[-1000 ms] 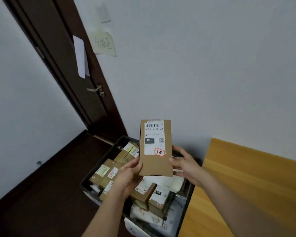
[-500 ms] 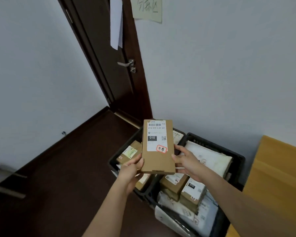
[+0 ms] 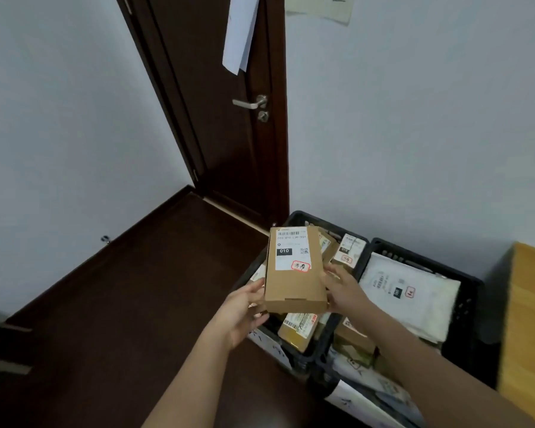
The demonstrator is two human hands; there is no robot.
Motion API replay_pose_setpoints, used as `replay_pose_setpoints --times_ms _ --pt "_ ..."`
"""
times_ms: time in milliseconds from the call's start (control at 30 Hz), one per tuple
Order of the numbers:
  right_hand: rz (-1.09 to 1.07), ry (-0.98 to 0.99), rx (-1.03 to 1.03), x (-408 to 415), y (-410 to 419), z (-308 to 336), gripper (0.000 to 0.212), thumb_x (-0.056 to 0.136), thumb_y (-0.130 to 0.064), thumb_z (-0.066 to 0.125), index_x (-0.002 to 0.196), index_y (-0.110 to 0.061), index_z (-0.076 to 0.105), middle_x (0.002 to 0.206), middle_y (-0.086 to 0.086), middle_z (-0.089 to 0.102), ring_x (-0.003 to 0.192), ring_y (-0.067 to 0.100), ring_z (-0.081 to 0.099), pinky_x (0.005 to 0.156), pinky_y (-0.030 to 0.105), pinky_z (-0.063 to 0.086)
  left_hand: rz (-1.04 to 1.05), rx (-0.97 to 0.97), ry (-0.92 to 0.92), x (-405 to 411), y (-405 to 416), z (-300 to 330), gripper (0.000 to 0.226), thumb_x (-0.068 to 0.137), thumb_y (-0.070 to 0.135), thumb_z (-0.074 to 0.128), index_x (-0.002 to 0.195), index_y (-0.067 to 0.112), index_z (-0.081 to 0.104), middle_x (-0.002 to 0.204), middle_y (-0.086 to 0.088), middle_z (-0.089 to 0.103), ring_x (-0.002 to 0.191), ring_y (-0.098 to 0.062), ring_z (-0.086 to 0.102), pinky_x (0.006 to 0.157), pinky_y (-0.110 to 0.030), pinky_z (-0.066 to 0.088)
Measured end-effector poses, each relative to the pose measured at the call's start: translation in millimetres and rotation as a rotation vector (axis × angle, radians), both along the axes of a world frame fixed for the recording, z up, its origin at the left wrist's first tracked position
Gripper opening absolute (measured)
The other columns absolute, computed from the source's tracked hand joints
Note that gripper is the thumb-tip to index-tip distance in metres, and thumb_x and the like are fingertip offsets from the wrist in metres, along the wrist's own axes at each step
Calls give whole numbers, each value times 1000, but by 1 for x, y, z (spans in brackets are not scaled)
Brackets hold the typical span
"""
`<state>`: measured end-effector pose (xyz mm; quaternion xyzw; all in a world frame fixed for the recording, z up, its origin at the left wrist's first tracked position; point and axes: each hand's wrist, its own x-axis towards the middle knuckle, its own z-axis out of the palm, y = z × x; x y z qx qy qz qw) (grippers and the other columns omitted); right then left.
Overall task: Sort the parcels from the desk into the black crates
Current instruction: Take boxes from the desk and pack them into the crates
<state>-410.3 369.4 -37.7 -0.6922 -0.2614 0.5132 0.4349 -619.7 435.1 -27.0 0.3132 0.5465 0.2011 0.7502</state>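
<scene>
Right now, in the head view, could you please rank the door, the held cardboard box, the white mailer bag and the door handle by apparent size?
1. door
2. white mailer bag and cardboard box: look alike; box is nearer, so unsure
3. door handle

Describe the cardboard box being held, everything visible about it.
The cardboard box is a flat, brown, rectangular parcel, closed, with a tuck flap at its near end. A white shipping label on its top face carries a barcode, a black "010" block, a QR code and a red-ringed stamp. It is held label up, tilted, above the left black crate. The left hand and right hand grip its long sides.
</scene>
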Motion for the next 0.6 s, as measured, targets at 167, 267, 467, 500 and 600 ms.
replay_pose_setpoints --times_ms 167,267,467,500,600 --pt "-203 -70 -36 37 7 -16 46 107 -28 37 150 -31 20 136 3 45 107 24 58 75 42 58 -68 -47 -27 24 24 -11 31 99 14 53 128 23 62 131 -1 59 122 -25 55 107 -44 43" --pt "-318 -68 -84 47 23 -31 48 107 -28 34 150 -31 15 138 8 46 108 28 56 78 45 57 -81 -55 -16 25 47 -15 27 99 13 53 122 22 65 125 -1 63 115 -22 58 106 -44 44" --pt "-200 -89 -116 37 76 -55 50 107 -22 33 153 -25 12 151 8 36 130 31 46 107 50 43 -78 -50 105 26 112 -29 24 100 11 49 115 22 65 125 -1 62 114 -21 58 102 -41 45" --pt "-168 -84 -106 36 86 -57 50 107 -22 33 152 -25 12 151 8 36 130 30 46 107 49 43 -96 -46 126 31 124 -31 23 100 11 49 113 22 65 126 -2 61 117 -22 57 102 -42 45" --pt "-88 -101 -86 37 116 -60 51 107 -22 33 152 -27 11 149 8 38 121 24 50 103 45 48 -162 -13 200 50 153 -38 26 100 14 52 123 22 61 129 -2 59 119 -22 56 98 -40 47"
